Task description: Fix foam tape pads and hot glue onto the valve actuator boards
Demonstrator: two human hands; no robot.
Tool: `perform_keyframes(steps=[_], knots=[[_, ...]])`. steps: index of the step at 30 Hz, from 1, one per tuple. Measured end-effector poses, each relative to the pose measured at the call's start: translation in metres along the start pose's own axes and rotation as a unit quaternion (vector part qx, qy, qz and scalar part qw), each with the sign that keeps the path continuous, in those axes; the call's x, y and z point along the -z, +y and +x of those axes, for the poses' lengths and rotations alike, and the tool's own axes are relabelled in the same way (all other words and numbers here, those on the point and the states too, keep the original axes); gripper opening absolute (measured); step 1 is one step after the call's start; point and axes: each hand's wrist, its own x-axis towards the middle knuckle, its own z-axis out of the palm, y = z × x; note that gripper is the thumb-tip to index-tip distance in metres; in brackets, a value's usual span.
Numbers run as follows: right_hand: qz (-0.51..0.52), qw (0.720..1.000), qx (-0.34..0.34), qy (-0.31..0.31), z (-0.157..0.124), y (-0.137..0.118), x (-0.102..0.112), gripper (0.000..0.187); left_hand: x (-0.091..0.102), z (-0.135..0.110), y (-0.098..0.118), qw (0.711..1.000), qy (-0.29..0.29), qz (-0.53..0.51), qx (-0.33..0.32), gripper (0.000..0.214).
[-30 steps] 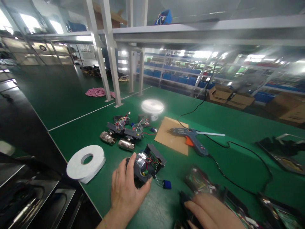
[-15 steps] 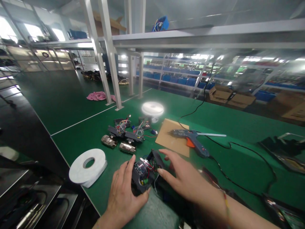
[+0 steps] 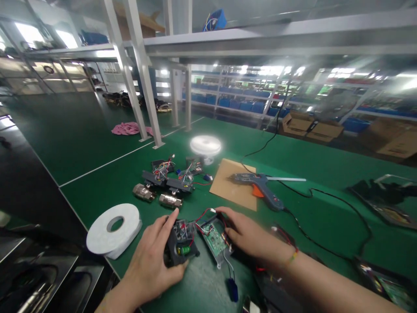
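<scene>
My left hand is closed round a black plastic housing with a clear part, wires and a green component inside. To its right, my right hand grips the edge of a dark casing half with a green circuit board in it. Red and black wires run between the two parts. A blue connector dangles on a wire from the board's near end. Beyond my hands lie two similar black assemblies with loose wiring, beside metal fittings.
A white tape roll lies at the left edge. A glue gun rests on brown cardboard, its cable running right. Further casing parts lie at right. Shelf posts and a pink cloth stand behind.
The board's casing half has swung open and away from the housing, showing the circuit board and blue connector. My left hand has moved slightly left and down with the housing.
</scene>
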Motion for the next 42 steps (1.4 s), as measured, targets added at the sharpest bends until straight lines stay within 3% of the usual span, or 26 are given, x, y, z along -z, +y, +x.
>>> perform_keyframes(steps=[4,7,10,12,14,17,19,24,29,34,42], knots=[[-0.04,0.999,-0.006,-0.006,-0.003,0.0,-0.002,0.057,0.006,0.002,0.014,0.995,0.045,0.084,-0.024,0.081],[-0.06,0.998,-0.007,-0.011,-0.007,0.0,0.0,0.057,0.012,-0.008,0.038,0.978,0.16,0.117,-0.061,0.06],[-0.083,0.997,-0.005,0.005,-0.011,-0.002,0.002,0.057,-0.005,-0.03,0.065,0.961,0.227,0.069,-0.144,0.029],[-0.099,0.995,0.002,0.027,-0.013,-0.005,0.003,0.058,-0.028,-0.042,0.081,0.971,0.179,0.001,-0.158,0.016],[-0.113,0.992,0.022,0.049,-0.017,-0.009,0.003,0.057,-0.051,-0.047,0.094,0.984,0.108,-0.034,-0.135,0.019],[-0.128,0.986,0.086,0.061,-0.025,-0.014,0.001,0.048,-0.069,-0.042,0.109,0.992,0.007,0.02,-0.128,0.047],[-0.135,0.982,0.126,0.05,-0.032,-0.017,0.001,0.042,-0.07,-0.036,0.115,0.991,-0.024,0.063,-0.119,0.046],[-0.136,0.977,0.164,0.01,-0.045,-0.029,0.005,0.038,-0.056,-0.032,0.112,0.991,-0.018,0.105,-0.083,0.022],[-0.122,0.977,0.172,-0.007,-0.047,-0.032,0.005,0.041,-0.05,-0.037,0.101,0.99,0.001,0.115,-0.086,0.033],[-0.129,0.988,0.081,-0.018,-0.037,-0.028,0.006,0.029,-0.06,-0.044,0.095,0.994,0.001,0.107,-0.038,0.045],[-0.088,0.993,0.023,-0.073,-0.012,-0.028,0.003,0.007,-0.065,-0.047,0.087,0.99,0.049,0.128,-0.044,0.012]])
